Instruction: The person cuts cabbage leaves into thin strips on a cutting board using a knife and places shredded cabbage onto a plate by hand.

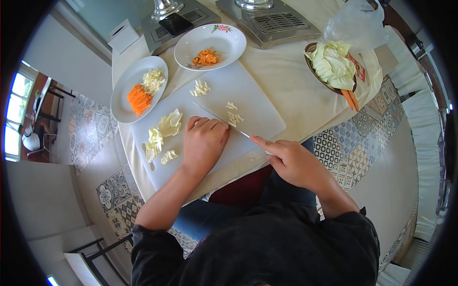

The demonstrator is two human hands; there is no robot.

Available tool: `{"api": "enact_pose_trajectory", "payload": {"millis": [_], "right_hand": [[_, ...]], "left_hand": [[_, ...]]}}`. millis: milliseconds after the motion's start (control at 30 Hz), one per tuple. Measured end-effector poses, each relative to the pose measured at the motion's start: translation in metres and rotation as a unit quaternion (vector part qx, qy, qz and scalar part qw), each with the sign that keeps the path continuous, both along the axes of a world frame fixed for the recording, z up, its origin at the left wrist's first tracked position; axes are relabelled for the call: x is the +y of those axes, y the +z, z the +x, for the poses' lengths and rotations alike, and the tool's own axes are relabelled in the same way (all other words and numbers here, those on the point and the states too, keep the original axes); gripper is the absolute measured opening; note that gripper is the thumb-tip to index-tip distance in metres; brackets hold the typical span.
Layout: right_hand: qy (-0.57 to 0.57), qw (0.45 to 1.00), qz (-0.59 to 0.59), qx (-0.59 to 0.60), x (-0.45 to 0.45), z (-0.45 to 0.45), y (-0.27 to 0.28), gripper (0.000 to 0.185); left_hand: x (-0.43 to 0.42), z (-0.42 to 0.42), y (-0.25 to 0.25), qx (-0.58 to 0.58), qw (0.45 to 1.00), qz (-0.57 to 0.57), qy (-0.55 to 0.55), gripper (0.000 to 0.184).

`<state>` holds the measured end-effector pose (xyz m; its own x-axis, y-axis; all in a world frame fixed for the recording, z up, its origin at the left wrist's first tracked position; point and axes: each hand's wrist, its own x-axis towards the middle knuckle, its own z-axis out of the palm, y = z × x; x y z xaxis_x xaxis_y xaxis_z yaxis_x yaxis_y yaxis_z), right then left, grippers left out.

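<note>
My right hand (288, 159) grips a knife (220, 118), index finger stretched along it, its blade pointing up-left across the white cutting board (253, 95). My left hand (206, 142) rests on the board with fingers curled, close against the near side of the blade; whatever lies under those fingers is hidden. Just beyond the blade are small bits of chopped cabbage (234, 118), and farther up the board sits another little pile of cut cabbage (200, 88). Left of my left hand lie loose cabbage leaves (169, 125) and a smaller cabbage piece (169, 157).
An oval plate (119, 102) holds shredded carrot and cabbage at the left. Behind the board, a flowered plate (234, 40) carries carrot strips. At right, a cabbage (331, 64) and carrots (350, 99) sit in a brown bowl beside a plastic bag (355, 26). Metal stands (272, 21) line the back.
</note>
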<state>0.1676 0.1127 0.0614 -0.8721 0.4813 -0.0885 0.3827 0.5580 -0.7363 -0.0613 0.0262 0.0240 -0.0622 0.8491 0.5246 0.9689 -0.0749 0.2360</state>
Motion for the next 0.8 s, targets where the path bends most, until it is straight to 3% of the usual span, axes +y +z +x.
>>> {"api": "enact_pose_trajectory", "payload": {"millis": [433,800], "right_hand": [[-0.019,0.999,-0.026,0.003,-0.007,0.001,0.008,0.057],[-0.012,0.999,0.03,0.029,-0.022,-0.001,-0.002,0.058]], "left_hand": [[0.005,-0.017,-0.004,-0.034,0.998,-0.005,-0.046,0.007],[0.004,-0.014,-0.006,-0.02,0.999,0.004,-0.031,0.009]]}}
